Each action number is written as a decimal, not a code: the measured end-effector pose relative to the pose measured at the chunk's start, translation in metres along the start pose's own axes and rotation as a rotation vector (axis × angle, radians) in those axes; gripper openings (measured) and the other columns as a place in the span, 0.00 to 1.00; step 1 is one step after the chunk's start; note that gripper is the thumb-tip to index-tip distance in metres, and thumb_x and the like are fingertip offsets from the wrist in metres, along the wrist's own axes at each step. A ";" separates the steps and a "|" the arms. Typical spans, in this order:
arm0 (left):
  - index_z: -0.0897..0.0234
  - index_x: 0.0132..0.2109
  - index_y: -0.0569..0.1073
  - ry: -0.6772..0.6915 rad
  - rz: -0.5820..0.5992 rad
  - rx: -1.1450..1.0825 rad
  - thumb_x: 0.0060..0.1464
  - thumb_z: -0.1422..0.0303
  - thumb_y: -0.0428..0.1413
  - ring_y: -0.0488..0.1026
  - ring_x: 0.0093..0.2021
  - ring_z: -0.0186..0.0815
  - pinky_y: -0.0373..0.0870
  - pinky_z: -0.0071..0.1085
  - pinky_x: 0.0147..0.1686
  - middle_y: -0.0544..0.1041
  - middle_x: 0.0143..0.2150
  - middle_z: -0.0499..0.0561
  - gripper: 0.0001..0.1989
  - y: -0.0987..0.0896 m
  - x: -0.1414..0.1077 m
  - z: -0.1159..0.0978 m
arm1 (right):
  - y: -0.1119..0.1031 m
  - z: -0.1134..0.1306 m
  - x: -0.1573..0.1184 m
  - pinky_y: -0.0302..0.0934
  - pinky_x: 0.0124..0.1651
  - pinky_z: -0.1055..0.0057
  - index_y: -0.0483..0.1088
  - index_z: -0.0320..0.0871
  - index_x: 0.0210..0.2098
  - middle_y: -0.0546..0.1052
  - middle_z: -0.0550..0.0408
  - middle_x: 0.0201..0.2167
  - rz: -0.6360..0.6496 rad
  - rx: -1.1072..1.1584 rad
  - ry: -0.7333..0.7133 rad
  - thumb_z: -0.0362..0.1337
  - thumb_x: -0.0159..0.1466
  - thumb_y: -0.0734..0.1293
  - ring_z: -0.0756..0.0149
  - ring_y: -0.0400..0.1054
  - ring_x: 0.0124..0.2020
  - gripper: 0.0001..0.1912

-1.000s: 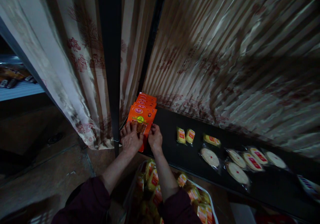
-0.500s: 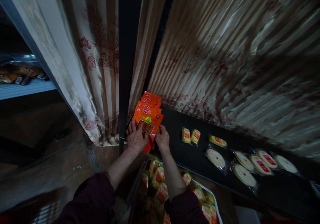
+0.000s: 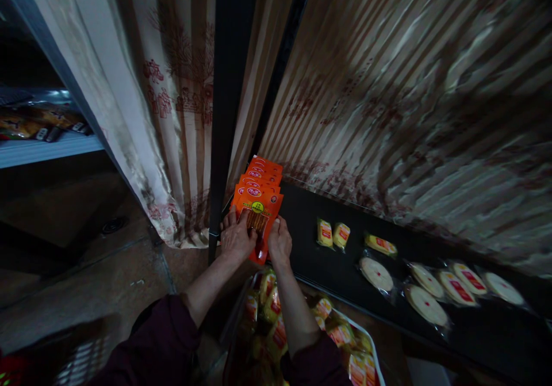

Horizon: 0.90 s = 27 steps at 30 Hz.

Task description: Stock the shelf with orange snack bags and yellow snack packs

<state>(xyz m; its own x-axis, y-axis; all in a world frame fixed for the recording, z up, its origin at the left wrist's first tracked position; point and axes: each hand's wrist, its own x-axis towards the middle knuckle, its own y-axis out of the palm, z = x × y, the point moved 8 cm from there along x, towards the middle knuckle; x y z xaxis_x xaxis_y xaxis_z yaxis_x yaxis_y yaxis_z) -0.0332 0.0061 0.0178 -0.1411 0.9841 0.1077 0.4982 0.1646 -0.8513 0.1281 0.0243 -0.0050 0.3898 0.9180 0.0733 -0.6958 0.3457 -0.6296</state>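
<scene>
Several orange packets point(image 3: 259, 199) lie overlapped in a row at the left end of a black shelf point(image 3: 302, 219), beside a dark post. My left hand point(image 3: 237, 237) grips the left side of the nearest packet, its thumb on the front. On the right edge of that same packet, my right hand point(image 3: 279, 242) has its fingers closed. The packet's lower end hangs at the shelf's front edge, between both hands.
Small yellow packets point(image 3: 324, 233) and round, pale wrapped cakes point(image 3: 376, 274) lie on the shelf to the right. Below my forearms is a white-rimmed box point(image 3: 374, 346) of yellow packages. Patterned curtains point(image 3: 366, 98) hang behind; wrapped goods point(image 3: 30, 122) sit on a left shelf.
The view has shifted slightly, moving the shelf goods a little rightward in the picture. Both hands still hold the nearest orange packet, and its lower part sits slightly differently between them.
</scene>
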 end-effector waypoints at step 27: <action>0.66 0.61 0.61 -0.173 -0.112 -0.370 0.53 0.67 0.51 0.64 0.61 0.40 0.60 0.37 0.60 0.69 0.59 0.59 0.27 0.005 0.041 0.021 | 0.014 0.011 0.002 0.58 0.53 0.57 0.53 0.36 0.64 0.73 0.38 0.51 0.078 -0.056 -0.033 0.45 0.64 0.53 0.51 0.67 0.51 0.32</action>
<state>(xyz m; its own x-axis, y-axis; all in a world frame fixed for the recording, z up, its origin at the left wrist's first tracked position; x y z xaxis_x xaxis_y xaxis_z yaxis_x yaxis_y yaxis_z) -0.0543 0.0457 0.0076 -0.3372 0.9385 0.0744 0.7409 0.3133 -0.5940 0.1127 0.0334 -0.0053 0.3151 0.9479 0.0478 -0.6880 0.2628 -0.6765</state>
